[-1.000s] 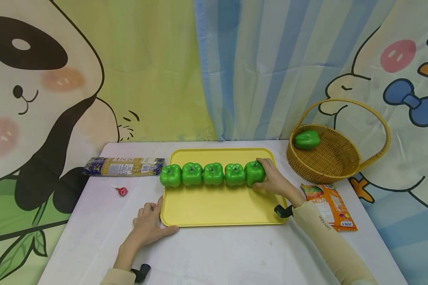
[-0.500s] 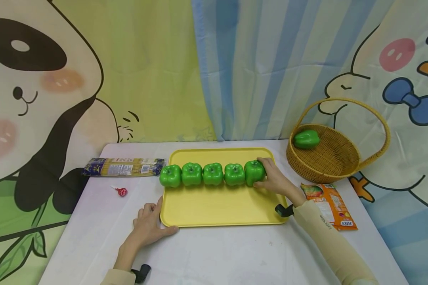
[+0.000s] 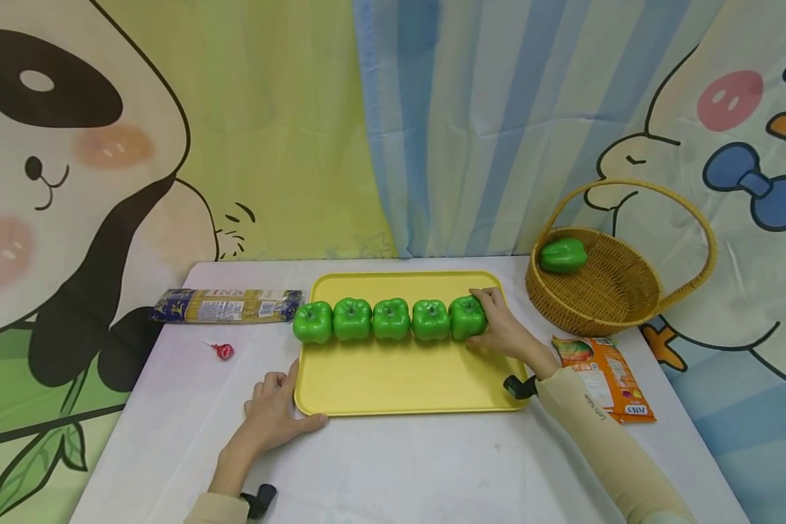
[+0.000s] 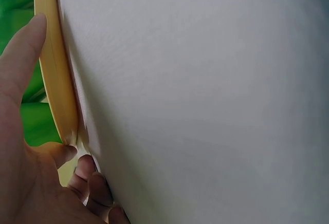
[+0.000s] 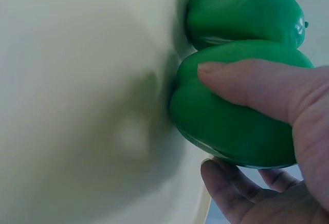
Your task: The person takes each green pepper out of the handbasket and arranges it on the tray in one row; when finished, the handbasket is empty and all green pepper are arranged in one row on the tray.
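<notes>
Several green bell peppers [image 3: 391,319] stand upright in a row across the yellow tray [image 3: 406,378], side by side. At the row's right end, my right hand [image 3: 506,331] holds the last bell pepper [image 3: 466,318], which sits on the tray. The right wrist view shows my thumb lying along this pepper [image 5: 231,116], with the other fingers on its far side, partly hidden. My left hand [image 3: 271,415] touches the tray's near left corner, thumb along the front edge and index finger along the left edge. In the left wrist view the thumb presses the tray rim [image 4: 54,75].
A wicker basket [image 3: 596,320] with one green bell pepper [image 3: 563,255] in it stands at the back right. Beside my right forearm lies an orange snack packet [image 3: 618,382]. Left of the tray are a noodle packet [image 3: 229,306] and a red lollipop [image 3: 224,351].
</notes>
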